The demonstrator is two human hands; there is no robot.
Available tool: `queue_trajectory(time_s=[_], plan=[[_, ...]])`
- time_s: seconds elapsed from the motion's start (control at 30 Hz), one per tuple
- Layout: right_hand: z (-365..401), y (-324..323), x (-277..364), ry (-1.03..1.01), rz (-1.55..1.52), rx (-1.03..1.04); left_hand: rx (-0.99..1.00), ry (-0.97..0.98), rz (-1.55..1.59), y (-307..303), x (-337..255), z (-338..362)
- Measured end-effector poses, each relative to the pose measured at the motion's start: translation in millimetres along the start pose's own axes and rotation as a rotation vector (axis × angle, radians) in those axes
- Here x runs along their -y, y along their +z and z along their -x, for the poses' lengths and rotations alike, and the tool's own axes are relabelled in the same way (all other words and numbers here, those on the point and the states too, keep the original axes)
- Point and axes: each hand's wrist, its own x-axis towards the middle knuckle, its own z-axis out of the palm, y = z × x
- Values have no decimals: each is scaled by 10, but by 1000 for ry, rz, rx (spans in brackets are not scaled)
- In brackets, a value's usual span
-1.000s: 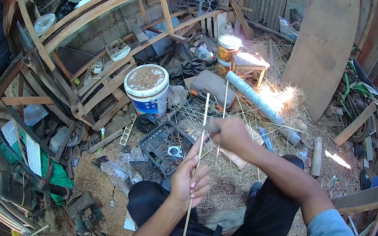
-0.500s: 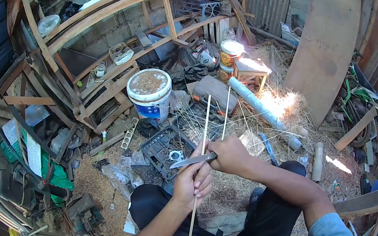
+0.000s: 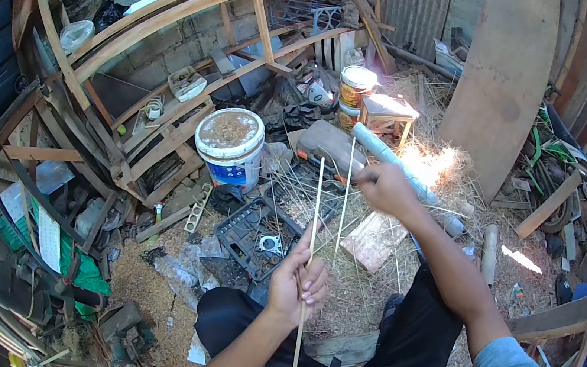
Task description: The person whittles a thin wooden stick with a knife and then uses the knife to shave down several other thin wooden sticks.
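My left hand (image 3: 296,286) is closed around a thin, pale bamboo strip (image 3: 317,206), which runs diagonally from my lap up past my fingers. My right hand (image 3: 388,189) is up and to the right, away from the strip, clenched in a fist and slightly blurred. The knife it gripped half a second ago is hidden from sight now. A second thin strip (image 3: 345,195) stands at a slant between my two hands. Below my right hand, a flat wooden block (image 3: 375,241) lies on the shavings.
An open tool case (image 3: 250,238) lies beyond my left hand, with a white paint bucket (image 3: 232,151) behind it. A grey-blue pipe (image 3: 376,143) and a small wooden stool (image 3: 388,110) are at the right. A large board (image 3: 509,63) leans farther right.
My right hand has swung up and away to the right from the strip, and the knife blade has gone out of sight. My left hand still grips the strip, almost in place.
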Motion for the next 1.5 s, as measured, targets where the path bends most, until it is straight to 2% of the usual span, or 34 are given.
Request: queue_trajectory(time_s=[0.1,0.13,0.27,0.37,0.43,0.53,0.63,0.7,0.77,0.87,0.97,1.03,1.1,1.17,1.2,1.3,1.33,1.4,1.43,1.5], plan=[[337,161,671,-180,194,235,-35,17,33,-11,-26,-22],[418,240,720,-213,249,316,-4,24,1,24,-39,-9],[435,274,793,-215,207,244,0,44,-45,123,-7,68],[165,322,262,-58,229,20,30,27,-79,131,25,100],[-52,108,36,143,281,-86,61,-14,-107,142,58,107],[-186,-103,-185,401,279,-43,69,-19,-96,168,86,92],[-5,-66,106,170,23,-21,30,4,-63,98,25,33],[187,131,302,-148,27,29,-26,10,-54,76,-26,11],[381,149,754,-157,232,247,-10,7,-46,68,-46,10],[478,349,720,-196,281,292,-8,28,-94,146,-26,52],[341,327,516,-116,250,134,-23,50,-108,161,-8,85],[116,245,245,-48,211,-67,-20,14,-157,185,32,105],[-35,31,118,118,352,-79,-2,-17,-186,201,60,107],[-147,40,-247,309,308,-71,26,-41,-195,210,75,100],[-181,21,-237,409,282,-71,23,-78,-180,247,91,115],[-98,-73,-100,302,84,-28,64,-53,-102,132,104,39],[-4,-45,72,151,6,-3,47,-32,-82,122,72,23],[189,181,241,-95,79,8,40,-18,-62,72,39,4],[288,198,455,-140,105,64,35,-16,-53,64,27,3],[330,198,656,-67,203,184,32,-24,-93,108,27,20]])
